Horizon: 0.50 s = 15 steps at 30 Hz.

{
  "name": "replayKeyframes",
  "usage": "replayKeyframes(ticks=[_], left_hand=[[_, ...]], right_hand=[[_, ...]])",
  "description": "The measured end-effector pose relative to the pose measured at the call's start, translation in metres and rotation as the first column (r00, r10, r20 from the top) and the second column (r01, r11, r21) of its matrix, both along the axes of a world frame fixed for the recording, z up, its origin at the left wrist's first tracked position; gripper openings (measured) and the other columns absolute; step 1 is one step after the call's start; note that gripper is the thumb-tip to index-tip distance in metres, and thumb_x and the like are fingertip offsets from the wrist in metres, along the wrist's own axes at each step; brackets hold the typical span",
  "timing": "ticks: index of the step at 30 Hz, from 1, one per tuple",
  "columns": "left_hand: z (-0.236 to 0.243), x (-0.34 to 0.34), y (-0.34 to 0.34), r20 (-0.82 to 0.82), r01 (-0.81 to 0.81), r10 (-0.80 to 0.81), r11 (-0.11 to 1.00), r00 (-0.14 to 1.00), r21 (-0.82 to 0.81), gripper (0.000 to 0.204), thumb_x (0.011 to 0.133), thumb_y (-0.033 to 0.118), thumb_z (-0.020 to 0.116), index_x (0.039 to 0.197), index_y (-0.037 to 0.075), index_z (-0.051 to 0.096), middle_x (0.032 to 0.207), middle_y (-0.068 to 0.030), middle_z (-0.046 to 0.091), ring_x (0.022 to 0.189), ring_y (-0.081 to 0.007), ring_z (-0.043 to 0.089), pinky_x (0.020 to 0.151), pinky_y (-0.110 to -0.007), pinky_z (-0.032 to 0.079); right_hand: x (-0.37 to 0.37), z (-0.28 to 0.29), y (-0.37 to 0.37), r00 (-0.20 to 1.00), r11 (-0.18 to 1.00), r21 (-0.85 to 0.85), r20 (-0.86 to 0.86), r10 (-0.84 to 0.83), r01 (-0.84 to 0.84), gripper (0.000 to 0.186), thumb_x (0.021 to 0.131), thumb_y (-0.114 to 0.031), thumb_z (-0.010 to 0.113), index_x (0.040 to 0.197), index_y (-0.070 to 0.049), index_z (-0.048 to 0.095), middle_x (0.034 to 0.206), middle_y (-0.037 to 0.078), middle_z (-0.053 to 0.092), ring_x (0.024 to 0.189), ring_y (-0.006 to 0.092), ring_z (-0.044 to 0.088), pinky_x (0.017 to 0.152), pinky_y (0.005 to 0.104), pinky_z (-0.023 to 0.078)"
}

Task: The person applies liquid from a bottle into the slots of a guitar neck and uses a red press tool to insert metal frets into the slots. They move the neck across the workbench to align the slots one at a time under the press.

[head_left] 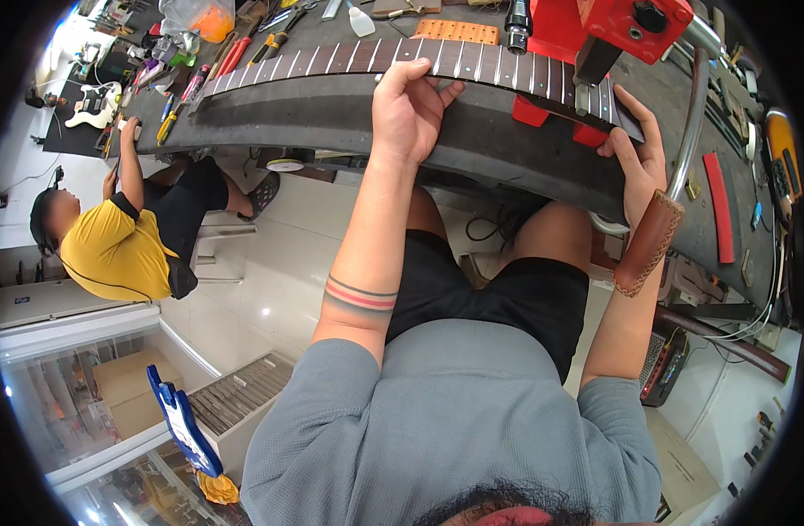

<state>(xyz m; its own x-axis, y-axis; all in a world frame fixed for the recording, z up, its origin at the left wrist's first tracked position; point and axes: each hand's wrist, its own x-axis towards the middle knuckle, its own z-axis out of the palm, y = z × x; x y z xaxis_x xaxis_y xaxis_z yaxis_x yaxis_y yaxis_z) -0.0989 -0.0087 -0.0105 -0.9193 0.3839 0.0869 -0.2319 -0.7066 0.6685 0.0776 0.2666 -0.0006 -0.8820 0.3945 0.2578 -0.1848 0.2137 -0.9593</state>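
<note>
Seating a fretted neck under a press, seen from above. The fretted neck (332, 60) lies crosswise along the front of the dark workbench (279, 116), its fretted face up, with its right end at the red bench press (555, 24). The press's dark ram block (596, 63) stands over that end; whether it bears on the frets or sits just clear cannot be told. 2 red supports (530, 111) show at the near edge, beneath the neck. The left hand (405, 114) pinches the neck near mid-length, thumb over the fretted face and fingers curled at the near edge. The right hand (640, 167) straddles the right end, which is held between thumb and forefinger, the forefinger on the far side. The leather-wrapped lever handle (650, 245) hangs over the right forearm, ungripped. The step in hand appears to be alignment: with both hands on the neck and neither on the lever, the work is probably being set beneath the block. The next move would call for centring 1 fret under the block, steadying the neck level with the left hand, and freeing the right for the lever.
</note>
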Motion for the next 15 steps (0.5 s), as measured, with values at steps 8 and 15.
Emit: replayKeyframes(ticks=[8, 15], left_hand=[[-0.0003, -0.002, -0.0001, -0.007, 0.015, -0.015, 1.0, 1.0, -0.016, 0.017, 0.099, 0.016, 0.064, 0.114, 0.008, 0.066, 0.112, -0.0055, 0.076, 0.11, -0.0207, 0.071, 0.1, -0.05, 0.055], [-0.0007, -0.0045, -0.0047, -0.038, 0.108, -0.106, 0.993, 0.994, 0.056, 0.044, 0.102, 0.017, 0.06, 0.145, 0.007, 0.059, 0.125, -0.0087, 0.074, 0.113, -0.0214, 0.07, 0.099, -0.049, 0.054]], right_hand=[[0.0021, 0.0045, -0.0045, 0.999, 0.999, 0.043, 0.034, 0.01, -0.012, 0.057, 0.114, -0.028, 0.066, 0.167, -0.01, 0.053, 0.101, 0.0, 0.063, 0.096, 0.0114, 0.059, 0.099, 0.0291, 0.048], [0.0022, 0.0051, -0.005, 1.0, 0.999, 0.041, 0.015, 0.019, -0.019, 0.057, 0.115, -0.027, 0.065, 0.167, -0.009, 0.052, 0.104, 0.001, 0.064, 0.096, 0.0108, 0.059, 0.098, 0.0285, 0.048]])
